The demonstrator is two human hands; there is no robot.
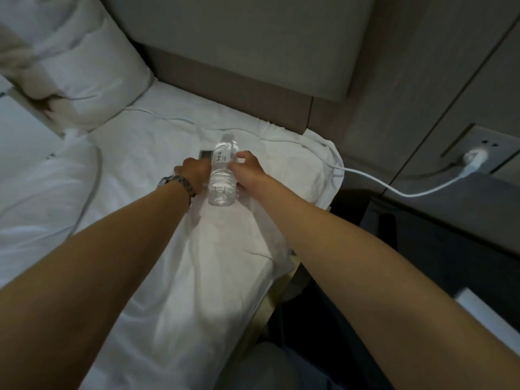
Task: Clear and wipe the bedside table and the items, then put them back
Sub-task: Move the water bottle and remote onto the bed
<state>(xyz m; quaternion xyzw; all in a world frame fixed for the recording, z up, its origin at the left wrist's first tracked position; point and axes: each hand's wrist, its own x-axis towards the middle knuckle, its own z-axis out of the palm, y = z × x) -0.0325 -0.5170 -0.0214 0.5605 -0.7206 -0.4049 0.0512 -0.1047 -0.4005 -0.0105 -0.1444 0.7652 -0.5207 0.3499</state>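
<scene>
A clear plastic water bottle (223, 178) with a white label lies on the white bed sheet (157, 249), cap pointing away from me. My left hand (192, 171), with a metal watch at the wrist, is curled against the bottle's left side; its fingertips are hidden. My right hand (247, 168) holds the right side, thumb and fingers pinching near the label. A small grey flat item (204, 153) peeks out on the sheet just behind my left hand. The dark bedside table (439, 237) stands to the right of the bed.
A white cable (365, 177) runs across the bed to a plug (475, 157) in the wall socket above the table. A white pillow (84, 68) lies at the back left against the padded headboard (239, 88). A white object (484, 313) sits at the table's near edge.
</scene>
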